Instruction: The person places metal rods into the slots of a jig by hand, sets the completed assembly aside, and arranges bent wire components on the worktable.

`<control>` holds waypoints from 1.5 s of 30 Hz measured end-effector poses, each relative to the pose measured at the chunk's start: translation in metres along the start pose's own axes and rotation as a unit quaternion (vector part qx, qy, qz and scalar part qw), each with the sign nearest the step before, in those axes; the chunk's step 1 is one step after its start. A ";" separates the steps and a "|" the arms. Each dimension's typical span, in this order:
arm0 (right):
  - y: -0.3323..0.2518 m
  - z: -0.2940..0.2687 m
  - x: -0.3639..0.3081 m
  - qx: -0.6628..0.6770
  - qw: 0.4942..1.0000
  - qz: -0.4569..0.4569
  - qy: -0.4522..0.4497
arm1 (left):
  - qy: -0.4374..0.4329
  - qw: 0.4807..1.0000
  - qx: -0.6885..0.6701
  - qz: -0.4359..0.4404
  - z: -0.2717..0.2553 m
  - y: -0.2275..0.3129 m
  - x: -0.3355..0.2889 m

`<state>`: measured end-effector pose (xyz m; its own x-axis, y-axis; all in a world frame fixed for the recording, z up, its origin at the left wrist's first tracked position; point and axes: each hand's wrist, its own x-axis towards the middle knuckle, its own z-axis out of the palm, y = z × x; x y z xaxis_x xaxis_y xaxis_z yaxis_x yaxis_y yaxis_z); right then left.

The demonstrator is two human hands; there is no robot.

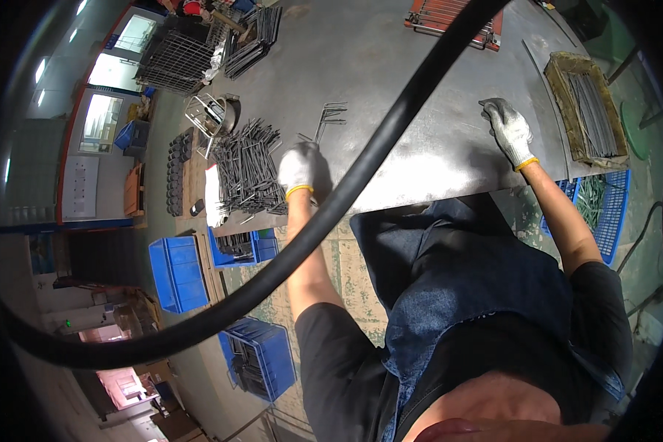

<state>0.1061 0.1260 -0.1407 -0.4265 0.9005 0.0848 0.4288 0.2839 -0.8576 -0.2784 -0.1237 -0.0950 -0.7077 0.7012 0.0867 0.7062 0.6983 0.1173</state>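
My left hand (297,168), in a white work glove with a yellow cuff, is at the near left of a grey metal table (390,66). Its fingers look curled down and are largely hidden. A few bent metal rods (331,114) lie just beyond it, their near ends reaching the fingertips. Close on its left is a heaped pile of thin dark rods (247,169). Toward the right of the table, my right hand (508,131) wears a matching glove, darkened at the fingertips. Its fingers stretch out over the tabletop, with nothing visible in them.
A thick black cable (368,169) crosses in front of the view. An orange-red metal fixture (449,22) sits at the far edge. On the right are a worn tray (556,81) of rods and a blue basket (611,221). Blue bins (177,274) stand on the floor at left.
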 end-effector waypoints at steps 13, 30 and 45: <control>-0.010 -0.006 -0.002 0.014 1.000 -0.003 -0.001 | -0.077 0.982 0.169 -0.044 0.002 -0.060 -0.040; -0.007 -0.007 -0.003 -0.002 1.000 0.005 0.005 | 0.068 0.962 -0.143 -0.222 -0.029 -0.079 -0.076; -0.002 -0.003 -0.001 0.012 1.000 -0.012 0.013 | 0.087 0.959 -0.118 -0.242 0.018 -0.029 -0.133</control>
<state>0.1082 0.1258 -0.1375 -0.4155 0.9019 0.1181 0.3989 0.2973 -0.8675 -0.2045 -0.2344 -0.1280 -0.9586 0.2546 0.1271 0.2845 0.8688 0.4052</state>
